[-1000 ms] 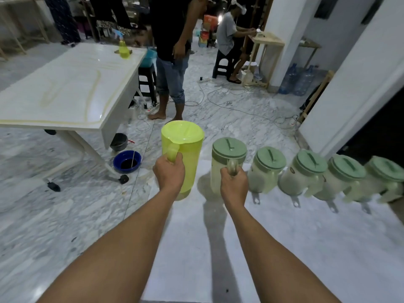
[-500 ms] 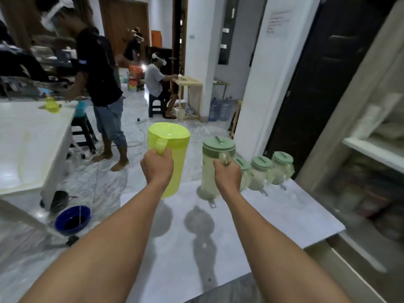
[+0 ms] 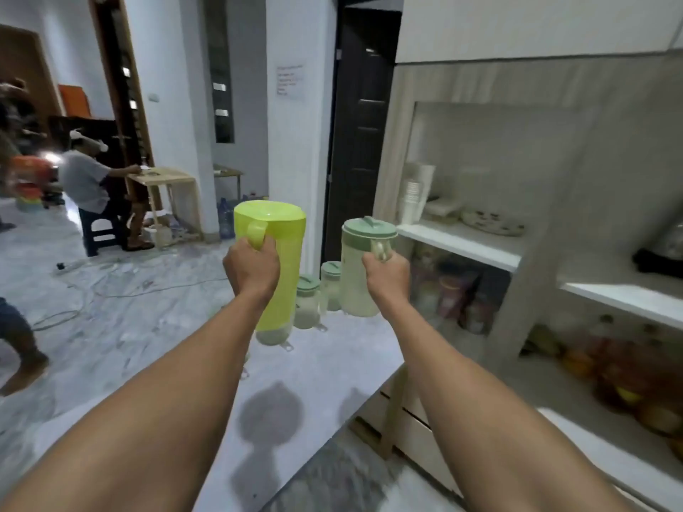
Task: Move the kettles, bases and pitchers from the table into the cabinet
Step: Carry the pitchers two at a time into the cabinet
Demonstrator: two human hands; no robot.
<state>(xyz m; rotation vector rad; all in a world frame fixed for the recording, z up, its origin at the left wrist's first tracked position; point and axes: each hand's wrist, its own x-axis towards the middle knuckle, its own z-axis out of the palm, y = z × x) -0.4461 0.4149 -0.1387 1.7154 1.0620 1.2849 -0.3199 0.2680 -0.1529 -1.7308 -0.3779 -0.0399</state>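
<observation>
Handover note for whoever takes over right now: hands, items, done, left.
Left hand: shut on the yellow-green pitcher, lifted off the table.
Right hand: shut on the pale green-lidded pitcher, also in the air, nearer the cabinet.
Still on the table: at least two small green-lidded pitchers behind the carried ones.
Done: both lifted. Left: shelve these two, then fetch the rest.

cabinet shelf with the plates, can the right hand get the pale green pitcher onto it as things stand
Probably yes. The right hand holds the pale green pitcher by its handle, off the table, and the shelf has an open front with bare space at its near end.
</observation>
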